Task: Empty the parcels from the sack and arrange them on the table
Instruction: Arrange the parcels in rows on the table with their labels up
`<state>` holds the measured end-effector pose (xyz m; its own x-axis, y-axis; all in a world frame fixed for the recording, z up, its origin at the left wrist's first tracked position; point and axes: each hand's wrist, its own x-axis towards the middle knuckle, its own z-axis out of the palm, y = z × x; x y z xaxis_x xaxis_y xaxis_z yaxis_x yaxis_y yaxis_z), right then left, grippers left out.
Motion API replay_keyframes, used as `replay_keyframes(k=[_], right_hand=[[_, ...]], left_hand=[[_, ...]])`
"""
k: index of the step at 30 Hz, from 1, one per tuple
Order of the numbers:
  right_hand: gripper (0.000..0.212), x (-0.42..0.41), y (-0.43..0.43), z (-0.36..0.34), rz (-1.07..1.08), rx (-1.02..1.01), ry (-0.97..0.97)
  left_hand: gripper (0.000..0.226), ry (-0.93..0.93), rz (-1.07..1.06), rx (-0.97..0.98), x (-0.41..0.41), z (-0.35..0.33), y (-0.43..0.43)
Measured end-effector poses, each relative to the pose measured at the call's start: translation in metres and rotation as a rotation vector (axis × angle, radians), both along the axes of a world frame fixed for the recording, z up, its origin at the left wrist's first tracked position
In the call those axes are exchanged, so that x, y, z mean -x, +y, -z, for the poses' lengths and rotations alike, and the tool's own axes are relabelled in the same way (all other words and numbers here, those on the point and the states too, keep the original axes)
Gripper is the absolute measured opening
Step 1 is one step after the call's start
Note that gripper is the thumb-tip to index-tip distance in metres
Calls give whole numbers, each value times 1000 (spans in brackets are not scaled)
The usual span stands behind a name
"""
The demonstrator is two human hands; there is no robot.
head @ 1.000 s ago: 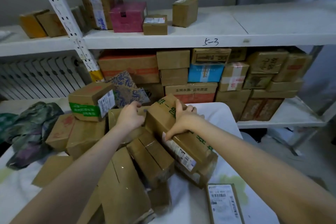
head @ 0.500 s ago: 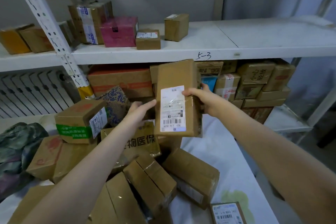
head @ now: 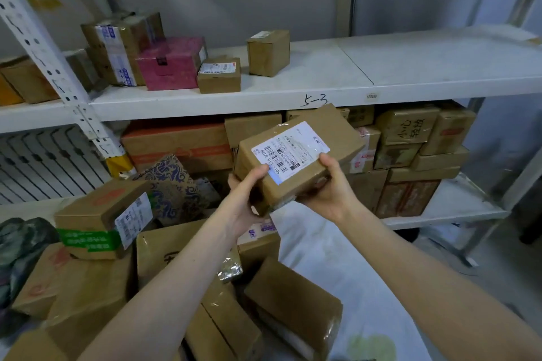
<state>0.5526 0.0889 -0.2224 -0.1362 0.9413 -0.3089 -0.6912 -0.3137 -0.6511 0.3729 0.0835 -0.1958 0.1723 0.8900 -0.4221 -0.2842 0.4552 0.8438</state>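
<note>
White cloth covers the worktop (head: 331, 269), which stands against a white metal shelf unit (head: 322, 97) in a grey-walled room; a radiator (head: 44, 167) shows at the left behind the perforated upright (head: 44, 47). I hold one brown parcel (head: 296, 155) up in the air above the worktop, in front of the lower shelf, tilted with its white label facing me. My left hand (head: 246, 199) grips its near left corner, thumb on the label edge and fingers underneath. My right hand (head: 331, 187) clasps the near right end, thumb on top, fingers curled beneath.

On the upper shelf, marked "5-3" on its edge, I count one pink box (head: 171, 64), two small brown boxes (head: 218, 75) right of it, a taped carton (head: 120, 44) behind the pink one, and more brown cartons at the far left that I cannot count. The lower shelf (head: 457, 202) is packed with stacked cartons (head: 410, 143), too many overlapping for a sure count.

On the worktop lies a heap of parcels: I make out at least six brown ones, among them one with green tape (head: 99, 220) sitting on top at the left and a blue-patterned one (head: 173, 184) behind it. Dark crumpled fabric (head: 20, 246) lies at the left edge; whether it is the sack I cannot tell.
</note>
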Motion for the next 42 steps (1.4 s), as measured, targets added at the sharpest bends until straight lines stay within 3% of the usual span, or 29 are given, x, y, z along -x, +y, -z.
replay_keyframes(k=[2,5,7,9,11,14,17,19,23,26,28,31,36,39,42], right_hand=[[92,-13,2,0,-57,64,-181],[131,-48,9,4,164,180,-792],[121,-72,12,2,247,-55,-1195],[101,-88,18,-1,14,-361,-1380],[98,-100,26,1,-370,-443,-1318],[130,-120,37,13,-794,-303,-1167],[149,-134,38,25,-987,-217,-969],[142,-138,35,32,-1017,-222,-946],[98,-147,32,53,-744,-107,-798],[96,-157,34,80,-499,63,-740],[85,-161,35,96,-420,155,-713],[55,-160,38,113,-350,326,-674],[45,-155,53,129,-199,416,-574],[49,-152,71,147,26,371,-833],[41,-144,74,148,68,221,-1098]], left_hand=[[86,76,-95,-47,-4,-6,11],[111,393,-43,-141,1,-11,30],[124,589,90,-176,-4,-16,40],[127,682,260,-174,-14,-20,47],[124,693,419,-168,-25,-24,48],[120,595,532,-191,-36,-28,51],[114,537,620,-206,-43,-33,56],[110,550,681,-207,-47,-32,62],[100,611,502,-190,-63,-20,72],[77,828,165,-271,-86,7,78],[64,853,61,-206,-104,32,77],[57,862,166,10,-129,76,65],[53,694,248,103,-156,118,59],[47,629,262,109,-170,128,65],[68,624,303,122,-177,134,65]])
